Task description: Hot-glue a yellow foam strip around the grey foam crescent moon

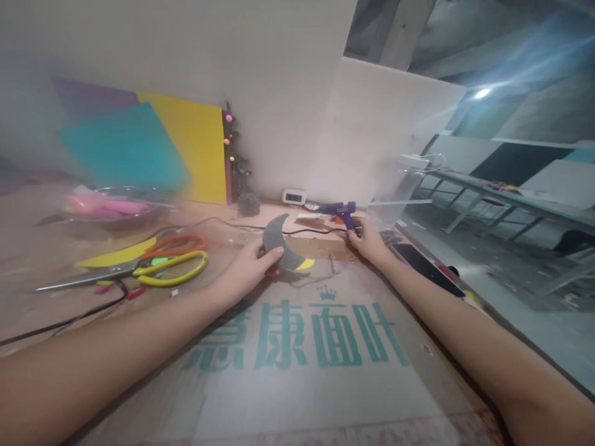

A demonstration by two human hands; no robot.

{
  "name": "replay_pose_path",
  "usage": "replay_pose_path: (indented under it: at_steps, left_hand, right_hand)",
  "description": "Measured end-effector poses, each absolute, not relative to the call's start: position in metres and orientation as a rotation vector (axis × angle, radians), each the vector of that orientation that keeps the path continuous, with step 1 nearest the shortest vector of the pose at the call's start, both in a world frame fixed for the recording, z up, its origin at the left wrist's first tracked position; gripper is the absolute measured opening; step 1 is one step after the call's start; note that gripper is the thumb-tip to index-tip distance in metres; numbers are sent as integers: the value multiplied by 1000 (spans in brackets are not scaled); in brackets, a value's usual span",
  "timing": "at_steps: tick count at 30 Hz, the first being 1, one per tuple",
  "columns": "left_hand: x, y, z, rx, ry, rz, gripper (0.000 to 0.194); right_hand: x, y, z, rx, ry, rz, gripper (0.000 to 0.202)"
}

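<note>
- Near the center of the frame, a gray crescent [281, 243] is being gripped between the thumb and fingers of the left hand [261, 263]; a yellow patch is being shown at its lower right tip.
- Right of center, a blue glue gun [343, 214] is being gripped at its handle by the closed right hand [369, 243].
- At the left of the frame, pink pieces [111, 205] are being held in a clear bowl [116, 219] on the tabletop [23, 248].
- At right of center, a clear container [393, 193] is being partly blurred; whether anything is being held inside cannot be told.
- At lower left, a yellow strip [116, 253] is being partly overlapped by scissors [134, 267] with orange and yellow handles.
- In the upper left, a yellow sheet [195, 148] is being partly covered by a teal sheet [123, 148].
</note>
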State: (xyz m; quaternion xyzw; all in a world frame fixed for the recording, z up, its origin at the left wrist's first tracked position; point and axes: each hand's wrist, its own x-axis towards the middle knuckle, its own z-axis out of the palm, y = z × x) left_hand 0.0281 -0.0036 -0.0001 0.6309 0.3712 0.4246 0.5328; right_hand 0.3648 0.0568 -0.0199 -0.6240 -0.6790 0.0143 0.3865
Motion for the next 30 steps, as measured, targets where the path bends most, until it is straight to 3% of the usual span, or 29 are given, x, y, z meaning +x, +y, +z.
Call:
replay_pose_path:
  at_steps: [10, 16, 22, 30]
  left_hand:
    - [28, -6, 1, 1515, 913, 1023, 26]
    - [27, -5, -2, 1473, 888, 1017, 30]
    - [25, -5, -2, 1471, 895, 1086, 25]
    - [22, 1, -1, 1359, 952, 1217, 15]
  right_hand:
    - [359, 52, -17, -1519, -1596, 16, 43]
    - [342, 36, 12, -1483, -1429, 29, 43]
    - [302, 1, 33, -1583, -1532, 339, 41]
    - [248, -44, 25, -1412, -1747, 371, 20]
